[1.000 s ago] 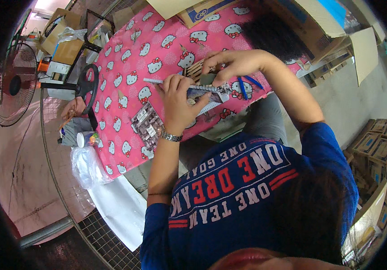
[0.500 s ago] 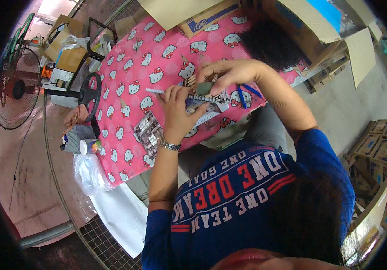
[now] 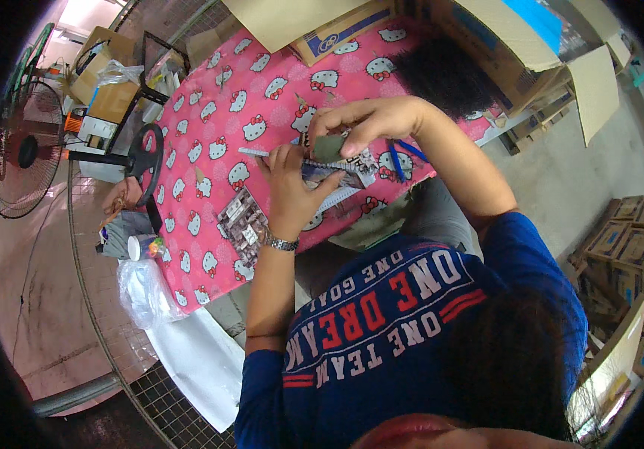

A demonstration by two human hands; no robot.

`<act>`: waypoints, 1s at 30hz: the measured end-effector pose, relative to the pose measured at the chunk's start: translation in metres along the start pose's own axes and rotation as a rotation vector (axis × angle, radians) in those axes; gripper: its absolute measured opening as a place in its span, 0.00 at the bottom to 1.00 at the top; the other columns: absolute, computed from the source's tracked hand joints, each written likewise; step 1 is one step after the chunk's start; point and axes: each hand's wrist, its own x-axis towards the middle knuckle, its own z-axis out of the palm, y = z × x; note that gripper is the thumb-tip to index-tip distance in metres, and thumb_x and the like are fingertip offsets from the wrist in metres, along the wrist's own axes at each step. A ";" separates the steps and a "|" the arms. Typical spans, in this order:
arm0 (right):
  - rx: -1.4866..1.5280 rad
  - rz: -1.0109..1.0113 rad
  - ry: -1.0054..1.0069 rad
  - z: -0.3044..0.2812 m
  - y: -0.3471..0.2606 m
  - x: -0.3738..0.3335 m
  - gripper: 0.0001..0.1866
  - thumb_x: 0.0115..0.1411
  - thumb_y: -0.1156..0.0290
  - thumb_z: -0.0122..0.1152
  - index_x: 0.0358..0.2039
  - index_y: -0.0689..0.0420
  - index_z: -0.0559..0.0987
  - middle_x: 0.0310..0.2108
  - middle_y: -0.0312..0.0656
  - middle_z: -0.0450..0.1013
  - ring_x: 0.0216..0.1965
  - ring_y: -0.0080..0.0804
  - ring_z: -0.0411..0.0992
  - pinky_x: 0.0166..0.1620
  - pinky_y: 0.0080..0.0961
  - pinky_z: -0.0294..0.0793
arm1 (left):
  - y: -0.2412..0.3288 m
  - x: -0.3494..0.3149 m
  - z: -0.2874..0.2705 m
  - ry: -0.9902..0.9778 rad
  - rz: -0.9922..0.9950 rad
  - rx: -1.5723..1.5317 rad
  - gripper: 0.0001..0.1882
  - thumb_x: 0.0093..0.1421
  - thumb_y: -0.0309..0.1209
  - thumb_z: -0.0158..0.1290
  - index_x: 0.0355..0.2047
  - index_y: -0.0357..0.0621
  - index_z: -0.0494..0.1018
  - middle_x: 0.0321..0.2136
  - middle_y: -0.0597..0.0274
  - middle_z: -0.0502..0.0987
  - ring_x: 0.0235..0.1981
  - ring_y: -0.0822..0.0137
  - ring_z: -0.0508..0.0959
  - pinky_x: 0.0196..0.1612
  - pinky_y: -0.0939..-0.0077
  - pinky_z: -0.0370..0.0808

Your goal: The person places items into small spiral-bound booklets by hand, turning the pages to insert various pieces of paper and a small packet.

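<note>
A spiral-bound booklet point(image 3: 352, 178) with a dark printed picture lies near the front edge of the table. My left hand point(image 3: 292, 187) is curled over its left part, fingers on the far side and thumb on the page. Past these fingers pokes a thin white strip, like a ruler point(image 3: 251, 152). Above the booklet my right hand point(image 3: 374, 123) pinches a small flat grey-green piece point(image 3: 328, 149), whose material I cannot make out. Small things under the right fingers are mostly hidden. Right of the booklet lies a blue-handled tool point(image 3: 398, 161), perhaps pliers.
A pink patterned cloth point(image 3: 221, 120) covers the table. A printed sheet point(image 3: 243, 224) lies left of my forearm. Black bristles point(image 3: 445, 78) and an open cardboard box point(image 3: 516, 45) stand at the far right. A fan point(image 3: 29, 150) and a black ring-shaped handle point(image 3: 146, 165) are at the left.
My right hand has lifted slightly and turned, bringing the grey-green piece more into sight, a little further left. My left hand stays on the booklet.
</note>
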 end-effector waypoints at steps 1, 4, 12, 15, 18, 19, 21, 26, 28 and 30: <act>-0.159 0.081 0.016 -0.003 0.000 0.003 0.24 0.55 0.57 0.65 0.48 0.58 0.76 0.42 0.38 0.73 0.44 0.26 0.70 0.50 0.26 0.67 | 0.000 0.000 -0.003 -0.023 -0.021 0.005 0.32 0.41 0.41 0.70 0.41 0.38 0.69 0.36 0.55 0.71 0.44 0.52 0.68 0.50 0.57 0.63; -0.181 0.100 0.087 -0.006 0.004 0.010 0.23 0.55 0.59 0.65 0.48 0.58 0.76 0.44 0.39 0.69 0.47 0.28 0.67 0.51 0.26 0.65 | -0.016 0.009 -0.019 -0.050 -0.037 0.022 0.29 0.40 0.42 0.70 0.38 0.40 0.71 0.36 0.57 0.71 0.44 0.53 0.69 0.50 0.58 0.64; -0.095 0.088 0.046 -0.010 0.005 0.028 0.20 0.56 0.62 0.64 0.45 0.61 0.76 0.43 0.38 0.69 0.44 0.26 0.68 0.51 0.25 0.66 | -0.037 0.005 -0.012 0.002 -0.045 0.016 0.24 0.39 0.44 0.69 0.31 0.43 0.75 0.33 0.61 0.72 0.42 0.57 0.69 0.45 0.62 0.64; -0.104 0.180 -0.014 -0.014 0.011 0.033 0.20 0.55 0.59 0.66 0.43 0.60 0.78 0.39 0.37 0.73 0.43 0.24 0.71 0.48 0.25 0.70 | -0.033 0.008 -0.013 0.004 -0.051 0.010 0.26 0.39 0.45 0.69 0.32 0.43 0.75 0.33 0.61 0.72 0.42 0.57 0.69 0.45 0.61 0.64; -0.135 0.123 0.011 -0.010 0.002 0.033 0.22 0.54 0.56 0.66 0.42 0.60 0.79 0.38 0.38 0.75 0.44 0.24 0.71 0.48 0.24 0.71 | -0.035 0.001 -0.014 -0.009 -0.064 -0.003 0.26 0.39 0.46 0.70 0.33 0.42 0.75 0.33 0.61 0.72 0.43 0.57 0.69 0.46 0.61 0.64; 0.079 0.061 -0.013 -0.004 -0.009 0.031 0.23 0.54 0.56 0.66 0.43 0.60 0.78 0.38 0.38 0.75 0.44 0.24 0.71 0.48 0.24 0.71 | -0.039 -0.001 -0.014 0.009 -0.062 0.012 0.27 0.38 0.46 0.70 0.32 0.42 0.74 0.33 0.60 0.72 0.42 0.57 0.69 0.46 0.60 0.64; 0.098 0.086 -0.036 -0.001 -0.002 0.029 0.26 0.54 0.56 0.65 0.46 0.61 0.76 0.41 0.38 0.75 0.45 0.24 0.71 0.48 0.24 0.70 | -0.035 0.004 -0.014 -0.021 -0.091 -0.010 0.27 0.37 0.46 0.70 0.32 0.42 0.73 0.33 0.60 0.72 0.43 0.56 0.69 0.47 0.60 0.64; 0.279 0.026 -0.058 0.002 -0.006 0.033 0.26 0.55 0.56 0.63 0.49 0.61 0.75 0.44 0.38 0.74 0.45 0.25 0.71 0.49 0.24 0.69 | -0.032 0.002 -0.015 0.006 -0.104 -0.005 0.27 0.36 0.45 0.71 0.31 0.42 0.73 0.32 0.58 0.72 0.42 0.55 0.69 0.46 0.61 0.64; 0.076 0.055 -0.070 0.002 -0.001 0.036 0.24 0.55 0.58 0.64 0.47 0.61 0.76 0.41 0.37 0.73 0.43 0.25 0.70 0.47 0.24 0.69 | -0.033 0.002 -0.015 0.003 -0.126 -0.001 0.27 0.36 0.44 0.71 0.31 0.41 0.73 0.32 0.57 0.72 0.42 0.54 0.70 0.46 0.61 0.64; -0.463 0.146 -0.058 -0.011 0.000 0.049 0.24 0.55 0.60 0.64 0.47 0.62 0.75 0.39 0.37 0.71 0.43 0.25 0.69 0.46 0.23 0.68 | -0.033 0.002 -0.017 0.006 -0.111 -0.035 0.27 0.36 0.43 0.71 0.31 0.41 0.73 0.32 0.56 0.72 0.41 0.53 0.70 0.46 0.61 0.65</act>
